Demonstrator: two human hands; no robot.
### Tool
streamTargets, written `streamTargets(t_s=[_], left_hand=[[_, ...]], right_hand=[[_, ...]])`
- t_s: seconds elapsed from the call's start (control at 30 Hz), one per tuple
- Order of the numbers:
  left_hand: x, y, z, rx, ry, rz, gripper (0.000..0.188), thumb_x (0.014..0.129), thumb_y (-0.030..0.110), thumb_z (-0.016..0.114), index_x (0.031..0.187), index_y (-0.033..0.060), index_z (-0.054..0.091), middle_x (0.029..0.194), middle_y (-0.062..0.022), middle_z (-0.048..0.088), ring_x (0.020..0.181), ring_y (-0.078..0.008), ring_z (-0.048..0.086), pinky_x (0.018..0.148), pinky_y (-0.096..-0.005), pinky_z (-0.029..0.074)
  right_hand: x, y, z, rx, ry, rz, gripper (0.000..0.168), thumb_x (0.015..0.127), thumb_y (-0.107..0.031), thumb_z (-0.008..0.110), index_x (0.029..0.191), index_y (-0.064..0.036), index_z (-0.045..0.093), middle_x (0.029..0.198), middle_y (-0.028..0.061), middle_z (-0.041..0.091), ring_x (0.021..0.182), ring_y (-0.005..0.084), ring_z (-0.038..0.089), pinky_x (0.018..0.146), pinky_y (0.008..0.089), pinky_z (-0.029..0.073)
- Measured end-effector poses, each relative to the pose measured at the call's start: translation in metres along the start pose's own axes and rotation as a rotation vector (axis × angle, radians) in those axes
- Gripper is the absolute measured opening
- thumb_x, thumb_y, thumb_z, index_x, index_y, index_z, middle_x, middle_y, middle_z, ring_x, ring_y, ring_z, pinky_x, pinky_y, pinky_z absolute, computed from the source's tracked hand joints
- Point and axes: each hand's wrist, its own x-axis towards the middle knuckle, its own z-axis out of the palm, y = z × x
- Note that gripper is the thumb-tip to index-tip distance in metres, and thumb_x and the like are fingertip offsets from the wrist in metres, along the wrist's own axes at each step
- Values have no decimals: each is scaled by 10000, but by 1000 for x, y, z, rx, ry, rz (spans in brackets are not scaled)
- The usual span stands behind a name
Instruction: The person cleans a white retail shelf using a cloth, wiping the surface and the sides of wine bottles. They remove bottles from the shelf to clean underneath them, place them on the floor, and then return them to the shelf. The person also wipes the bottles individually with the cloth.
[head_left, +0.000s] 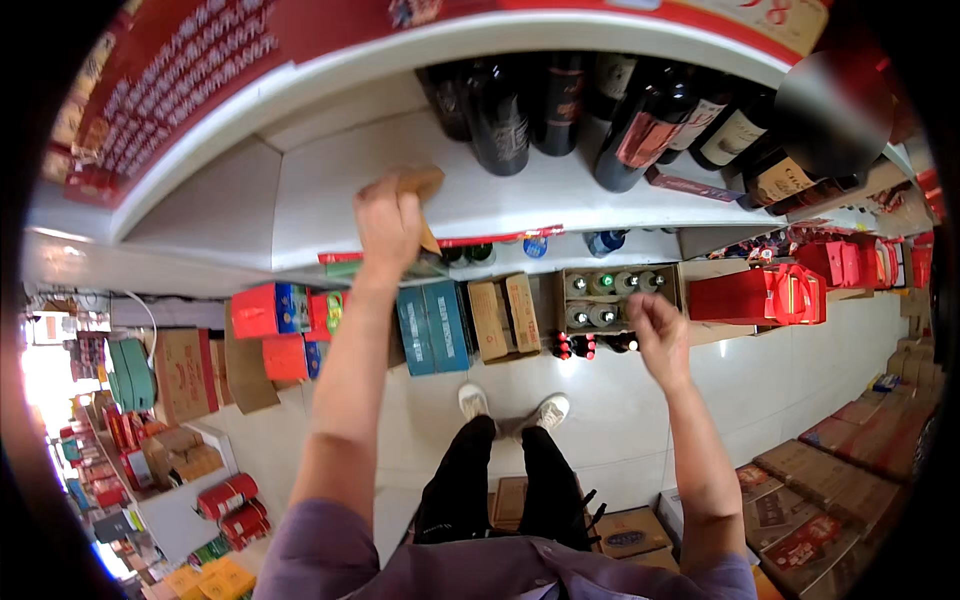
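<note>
My left hand (388, 223) grips a tan cloth (421, 182) over the front part of a white shelf (345, 172). The cloth's folds show above the knuckles and below the fingers. On the same shelf, to the right of that hand, stands a dark wine bottle (499, 120), with several more bottles beyond it. A bottle with a pinkish label (646, 139) leans there. My right hand (660, 337) hangs lower down with its fingers curled in and nothing visible in them. In the picture it overlaps the right side of an open carton (566, 300) of clear bottles.
A teal box (433, 328) and an open brown carton (504, 315) stand below the shelf. Red gift bags (757, 296) are to the right. Stacked cartons (817, 495) line the floor at lower right. Fire extinguishers (229, 495) lie at lower left.
</note>
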Motion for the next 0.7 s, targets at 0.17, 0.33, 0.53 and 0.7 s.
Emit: streamTargets(t_s=[0.17, 0.33, 0.53, 0.7], left_hand=[[5, -23, 17, 187, 41, 71, 441, 796, 202, 560, 1218, 77, 528, 1194, -165, 567, 1131, -358, 493, 1024, -483, 281], [21, 33, 51, -375, -19, -160, 908, 646, 344, 827, 1362, 22, 372, 1319, -195, 466, 1235, -327, 436, 1041, -437, 324], [51, 89, 81, -694, 30, -251, 1011, 580, 231, 886, 1346, -21, 276, 1259, -210, 515, 1179, -285, 518, 982, -342, 417], [70, 81, 85, -725, 7, -239, 972, 583, 196, 879, 1321, 4, 278, 1216, -176, 552, 1124, -277, 555, 956, -339, 431]], right_hand=[[66, -26, 3, -185, 175, -152, 407, 856, -138, 636, 1229, 4, 555, 1050, 119, 667, 883, 175, 631, 676, 288, 494], [127, -52, 18, -189, 438, -160, 855, 687, -305, 822, 1346, 51, 409, 1218, 200, 569, 1054, 276, 573, 823, 331, 485], [164, -58, 32, -123, 525, -290, 859, 573, -242, 893, 1233, 44, 424, 1076, 177, 612, 959, 287, 600, 870, 363, 467], [178, -76, 46, -113, 526, -192, 921, 539, -253, 909, 1232, 13, 364, 1065, 191, 606, 957, 295, 611, 854, 364, 486]])
